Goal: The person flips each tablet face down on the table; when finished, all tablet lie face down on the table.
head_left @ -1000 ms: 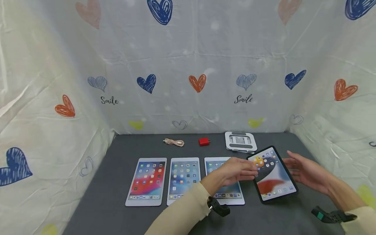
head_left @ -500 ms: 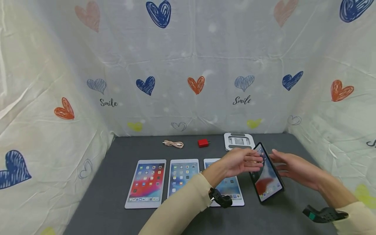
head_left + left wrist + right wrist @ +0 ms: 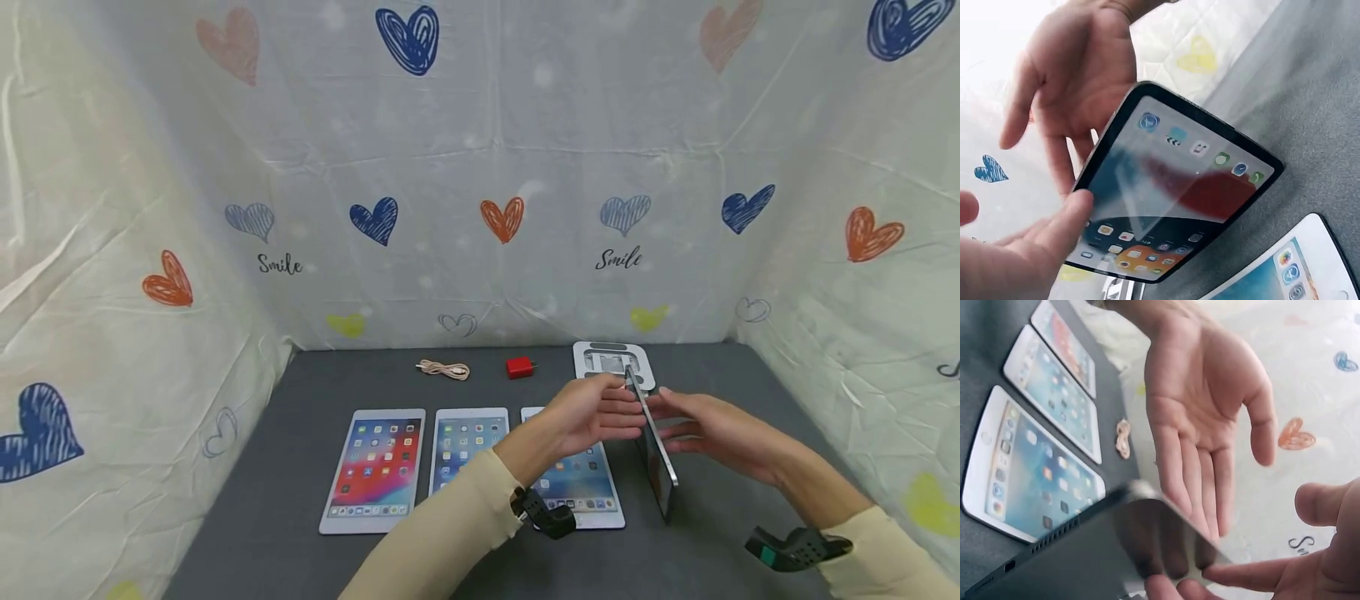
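A black-framed tablet [image 3: 658,467] stands tilted up on its edge at the right of the table, nearly edge-on in the head view. My left hand [image 3: 592,412] is on its screen side, fingers straight, with fingertips at the screen's border in the left wrist view. From the other side, the straight fingers of my right hand [image 3: 712,432] touch the tablet's back [image 3: 1085,562]. Between the two palms the tablet is held up, lit screen [image 3: 1172,181] towards the left hand. A white tablet [image 3: 581,479] lies partly under my left forearm.
Two more white tablets [image 3: 375,471] [image 3: 465,442] lie screen up in the row to the left. Behind them are a coiled cable [image 3: 444,368], a red charger plug [image 3: 519,367] and a folded silver stand [image 3: 600,357]. A heart-printed curtain [image 3: 435,275] walls the grey table.
The black-framed tablet has turned from screen facing me to edge-on, its screen now facing left. Both hands have moved a little left with it.
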Demonstrator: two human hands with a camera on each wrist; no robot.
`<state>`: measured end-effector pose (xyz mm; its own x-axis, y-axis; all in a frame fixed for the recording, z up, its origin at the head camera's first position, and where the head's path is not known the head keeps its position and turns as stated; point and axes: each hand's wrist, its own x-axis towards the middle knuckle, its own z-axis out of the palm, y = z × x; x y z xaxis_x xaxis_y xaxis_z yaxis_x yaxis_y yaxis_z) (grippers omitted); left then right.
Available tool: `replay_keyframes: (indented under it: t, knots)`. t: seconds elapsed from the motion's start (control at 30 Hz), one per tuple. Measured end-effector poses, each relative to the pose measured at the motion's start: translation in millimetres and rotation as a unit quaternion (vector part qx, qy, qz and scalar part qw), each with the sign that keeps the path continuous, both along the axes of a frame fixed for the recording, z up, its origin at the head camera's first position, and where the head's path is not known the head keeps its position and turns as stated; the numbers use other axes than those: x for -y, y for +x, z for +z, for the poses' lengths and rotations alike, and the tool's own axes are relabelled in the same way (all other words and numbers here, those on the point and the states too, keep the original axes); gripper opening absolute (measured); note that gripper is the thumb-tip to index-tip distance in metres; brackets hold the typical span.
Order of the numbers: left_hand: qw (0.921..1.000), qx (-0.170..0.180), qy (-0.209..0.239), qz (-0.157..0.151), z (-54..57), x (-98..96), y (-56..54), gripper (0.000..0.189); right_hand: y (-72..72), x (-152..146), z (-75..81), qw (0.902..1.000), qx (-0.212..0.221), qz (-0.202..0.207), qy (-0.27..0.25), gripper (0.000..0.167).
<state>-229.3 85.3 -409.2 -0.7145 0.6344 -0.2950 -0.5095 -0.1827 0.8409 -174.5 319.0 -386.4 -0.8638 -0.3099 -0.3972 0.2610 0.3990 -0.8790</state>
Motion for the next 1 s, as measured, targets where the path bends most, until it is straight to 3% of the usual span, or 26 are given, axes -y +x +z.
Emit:
replay_keyframes:
  t: [0.17, 0.33, 0.5, 0.8, 1.0]
  knots:
    - [0.9990, 0.014, -0.017, 0.039, 1.0, 14.3, 4.5, 0.050, -3.6, -5.5, -15.1, 0.9997, 0.003, -0.013, -0.018, 0.079]
    - [0.9964, 0.038, -0.013, 0.075, 0.6, 20.4, 8.6, 0.053, -10.1, -19.2, -43.2, 0.9974, 0.043, -0.055, -0.018, 0.083]
    - [0.9940, 0.064, -0.008, 0.088, -2.6, 22.4, 11.3, 0.058, -11.0, -28.7, -66.8, 0.9933, 0.077, -0.079, -0.033, 0.086]
    - [0.9900, 0.113, 0.010, 0.083, -27.7, 13.3, 13.1, 0.054, -2.7, -41.5, -82.5, 0.9887, 0.091, -0.110, -0.045, 0.085]
    - [0.9878, 0.124, 0.012, 0.094, -45.5, 0.2, 13.9, 0.066, 2.4, -58.4, -88.2, 0.9895, 0.076, -0.117, -0.038, 0.083]
